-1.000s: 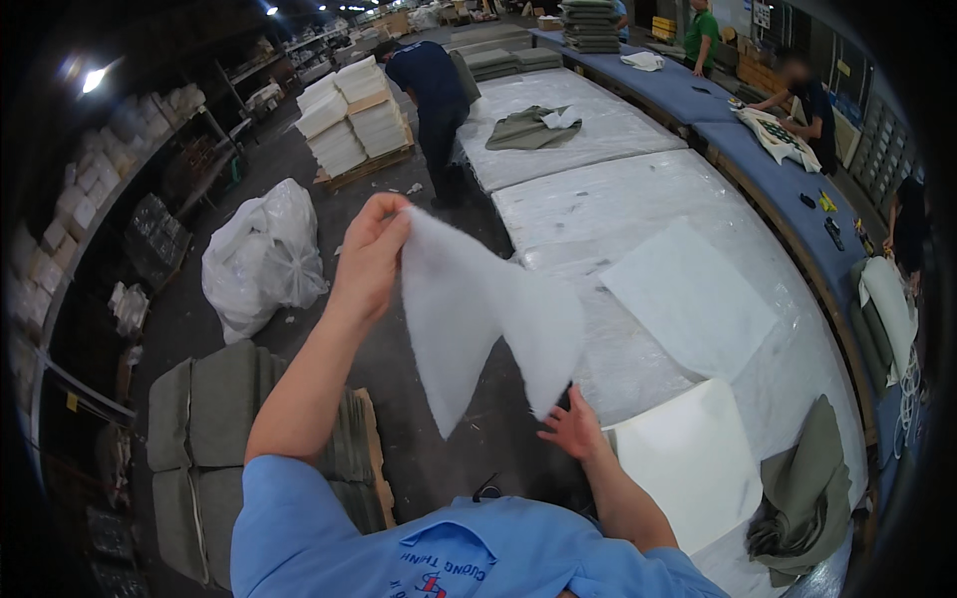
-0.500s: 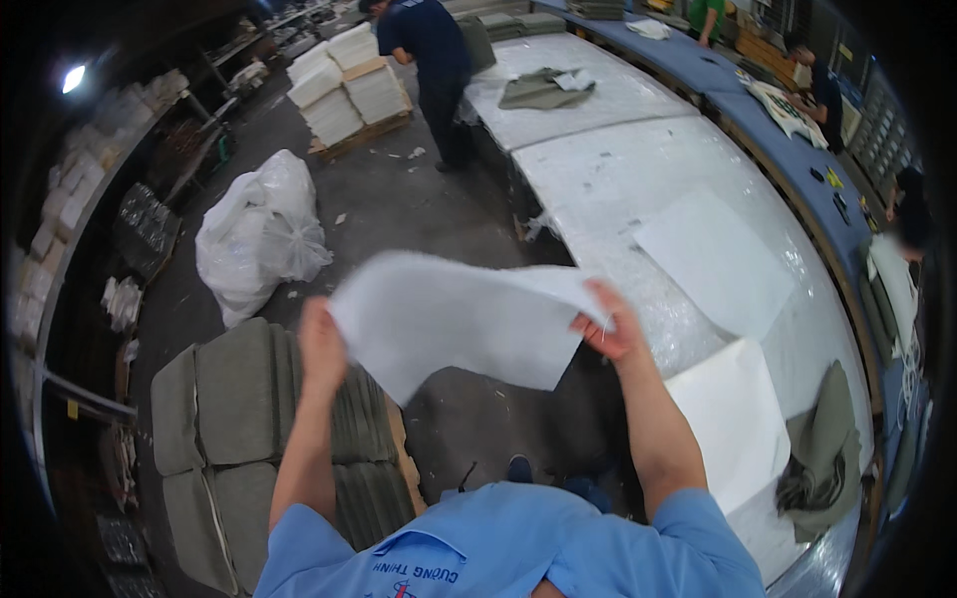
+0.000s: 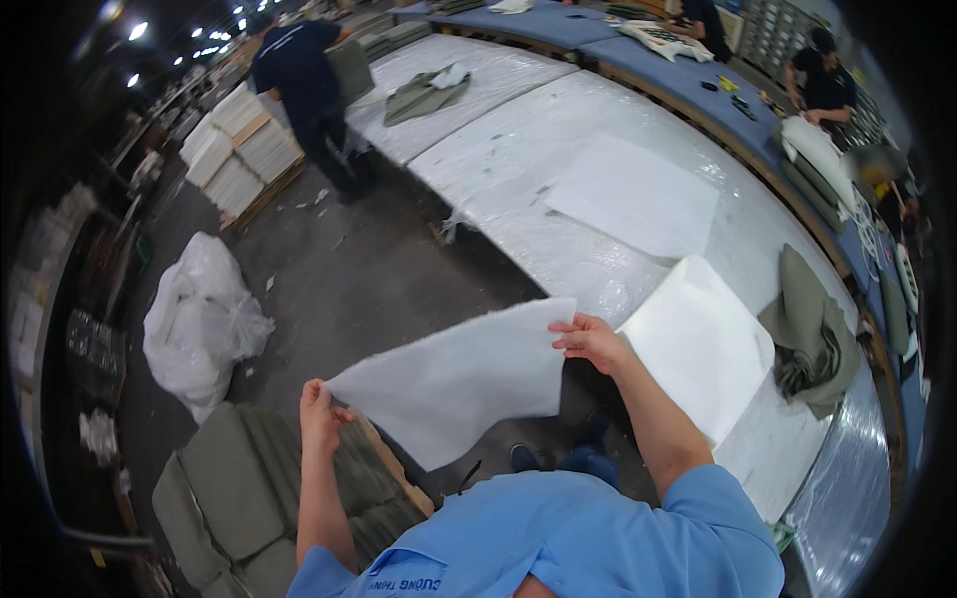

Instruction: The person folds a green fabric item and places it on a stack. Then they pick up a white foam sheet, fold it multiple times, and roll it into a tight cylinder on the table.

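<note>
A thin white sheet of soft padding [image 3: 469, 374] hangs stretched between my hands, above the floor beside the table. My left hand [image 3: 320, 417] pinches its left corner, near the stack of grey-green cushions. The upper right corner is held between the fingers and thumb of my right hand [image 3: 590, 343], close to the table's edge. Right of that hand a thick white foam cushion [image 3: 698, 344] lies on the plastic-covered table [image 3: 478, 164]. Another flat white sheet [image 3: 638, 194] rests farther back on the same table.
Grey-green cushions [image 3: 234, 488] are stacked at my lower left. A grey-green cloth cover [image 3: 812, 329] lies crumpled beside the foam. A stuffed clear plastic bag [image 3: 204, 324] sits on the floor. One person [image 3: 299, 75] stands at the far left of the table; others work along the blue bench [image 3: 558, 28].
The white sheet has come down and is pulled straighter between my hands. My view has turned to the right, toward the table.
</note>
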Tool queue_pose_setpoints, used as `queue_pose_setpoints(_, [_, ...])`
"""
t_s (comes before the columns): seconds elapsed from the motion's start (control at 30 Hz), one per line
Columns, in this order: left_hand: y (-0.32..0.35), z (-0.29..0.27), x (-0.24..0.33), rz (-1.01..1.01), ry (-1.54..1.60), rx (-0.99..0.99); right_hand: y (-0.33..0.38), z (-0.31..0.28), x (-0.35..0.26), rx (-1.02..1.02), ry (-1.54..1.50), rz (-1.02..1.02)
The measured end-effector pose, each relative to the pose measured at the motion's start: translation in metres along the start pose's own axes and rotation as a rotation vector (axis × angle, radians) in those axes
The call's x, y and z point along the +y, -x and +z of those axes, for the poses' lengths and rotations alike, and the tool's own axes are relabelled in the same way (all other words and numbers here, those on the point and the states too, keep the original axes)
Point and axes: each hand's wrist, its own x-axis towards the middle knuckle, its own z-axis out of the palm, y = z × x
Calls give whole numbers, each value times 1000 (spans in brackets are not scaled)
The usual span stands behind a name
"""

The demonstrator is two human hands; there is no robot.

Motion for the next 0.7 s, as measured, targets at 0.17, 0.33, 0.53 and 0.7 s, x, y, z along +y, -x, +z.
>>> queue_pose_setpoints(0.17, [-2,32,6,212,168,-154,47,-22,30,341,167,-103])
queue_pose_setpoints(0.33, [8,117,56,300,175,-379,136,-67,41,714,315,-482])
queue_pose_setpoints(0.53, [20,285,120,496,211,-791,240,-108,-47,1103,213,-890])
queue_pose_setpoints(0.7, [24,469,142,501,153,-1051,295,-183,-136,1330,389,-1032])
